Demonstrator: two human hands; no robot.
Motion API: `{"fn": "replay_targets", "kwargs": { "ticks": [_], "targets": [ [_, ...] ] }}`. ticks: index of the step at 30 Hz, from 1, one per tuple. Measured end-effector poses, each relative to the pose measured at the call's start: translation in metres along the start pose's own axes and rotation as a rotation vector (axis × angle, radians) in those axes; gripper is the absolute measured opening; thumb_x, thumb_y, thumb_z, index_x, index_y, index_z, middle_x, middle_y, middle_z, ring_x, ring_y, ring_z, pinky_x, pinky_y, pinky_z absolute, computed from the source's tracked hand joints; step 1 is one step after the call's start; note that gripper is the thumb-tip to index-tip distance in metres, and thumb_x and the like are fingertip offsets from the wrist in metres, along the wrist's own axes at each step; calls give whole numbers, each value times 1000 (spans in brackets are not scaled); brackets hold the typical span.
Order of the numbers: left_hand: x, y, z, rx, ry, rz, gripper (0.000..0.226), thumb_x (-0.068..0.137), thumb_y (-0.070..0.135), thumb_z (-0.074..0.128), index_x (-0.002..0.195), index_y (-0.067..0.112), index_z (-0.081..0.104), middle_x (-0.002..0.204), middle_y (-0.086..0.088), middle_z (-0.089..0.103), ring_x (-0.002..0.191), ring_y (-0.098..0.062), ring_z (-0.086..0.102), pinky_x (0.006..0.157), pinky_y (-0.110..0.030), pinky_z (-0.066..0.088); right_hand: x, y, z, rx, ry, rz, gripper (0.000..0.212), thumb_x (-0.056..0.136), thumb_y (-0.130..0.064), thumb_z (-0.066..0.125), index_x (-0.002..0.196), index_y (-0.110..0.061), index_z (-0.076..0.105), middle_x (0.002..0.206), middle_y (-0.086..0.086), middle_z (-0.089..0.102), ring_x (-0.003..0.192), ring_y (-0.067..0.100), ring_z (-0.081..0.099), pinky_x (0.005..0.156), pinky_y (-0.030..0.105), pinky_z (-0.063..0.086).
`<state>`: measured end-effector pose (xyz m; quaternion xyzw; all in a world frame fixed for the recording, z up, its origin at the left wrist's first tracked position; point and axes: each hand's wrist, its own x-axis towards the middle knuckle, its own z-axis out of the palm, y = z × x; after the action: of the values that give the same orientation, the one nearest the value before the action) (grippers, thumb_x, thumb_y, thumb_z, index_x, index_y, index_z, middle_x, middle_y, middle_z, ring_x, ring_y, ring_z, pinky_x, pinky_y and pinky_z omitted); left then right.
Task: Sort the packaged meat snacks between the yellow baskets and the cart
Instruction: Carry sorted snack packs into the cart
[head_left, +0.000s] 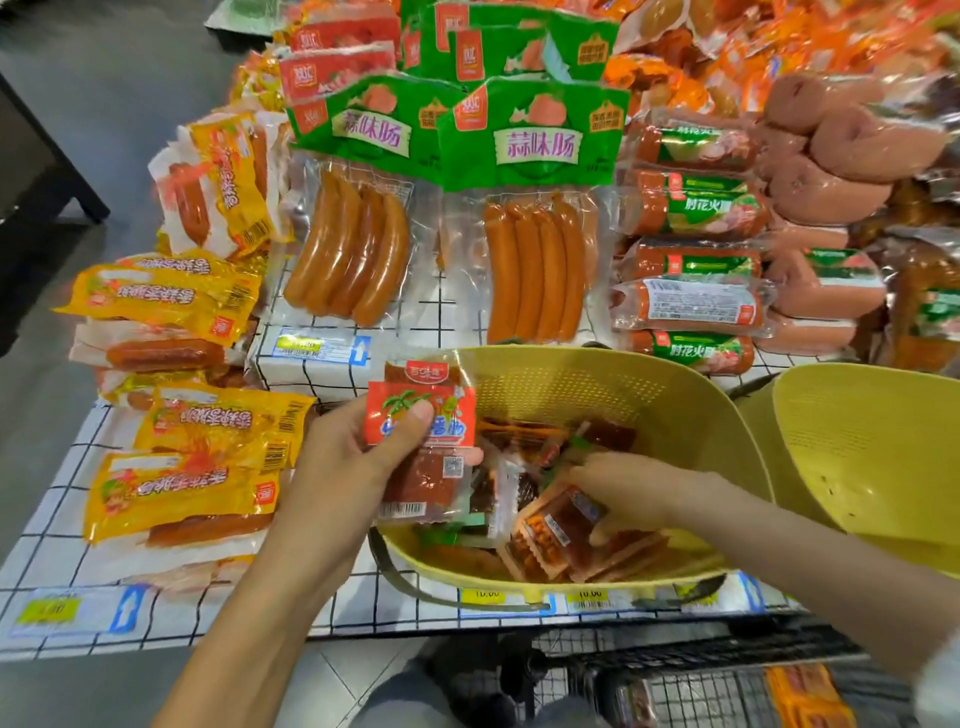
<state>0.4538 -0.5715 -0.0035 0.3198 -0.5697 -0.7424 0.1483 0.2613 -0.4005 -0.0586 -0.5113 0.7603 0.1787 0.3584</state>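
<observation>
Nearest, at the bottom edge, is the black wire-mesh cart (727, 691) with an orange foil packet (800, 693) lying in it. Above it, two bare forearms reach onto the counter (52, 545), which is covered in white cloth with a black grid. The left hand (353, 457) grips a small stack of red-printed meat snack packets (421, 421), thumb across the front, just at the left rim of the yellow perforated plastic basket (597, 395). The right hand (623, 488) is down inside that basket, fingers bent and pinching a clear packet with an orange border (561, 525) among the loose mixed snacks. A second yellow perforated basket (857, 441) stands touching it on the right. To the left lie yellow sausage packets (182, 488). Farther back are green-topped packs of long sausages (535, 260), red ham rolls with green labels (696, 208) and pink sausage rings (841, 145).
</observation>
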Motion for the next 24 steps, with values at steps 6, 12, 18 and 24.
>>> {"fn": "replay_targets", "kwargs": {
  "ticks": [6,12,18,24],
  "targets": [
    [-1,-1,-2,-36,-15,-15,23,76,31,65,94,18,72,92,-12,75,86,-31,72,70,-54,57,16,4,1,-393,94,-37,75,71,-26,79,136,-13,42,138,7,44,126,28,45,94,41,47],
    [0,3,-6,-65,9,-4,26,77,30,64,97,14,70,93,-16,74,86,-34,72,74,-60,55,-7,26,-19,16,369,-9,11,84,-25,68,90,-17,67,89,-1,67,84,20,62,65,25,44],
    [10,9,1,-136,29,61,23,89,26,52,102,15,67,92,-6,75,83,-20,73,62,-36,60,-51,20,-62,967,488,-257,20,88,-28,56,104,-18,63,98,-4,71,95,12,67,77,24,54],
    [19,14,25,-215,-134,79,32,86,41,52,96,20,75,102,-2,74,94,-13,70,68,-23,57,-48,-37,-100,928,484,-385,19,88,-17,63,94,2,63,93,10,72,85,20,70,70,27,58]
  ]
}}
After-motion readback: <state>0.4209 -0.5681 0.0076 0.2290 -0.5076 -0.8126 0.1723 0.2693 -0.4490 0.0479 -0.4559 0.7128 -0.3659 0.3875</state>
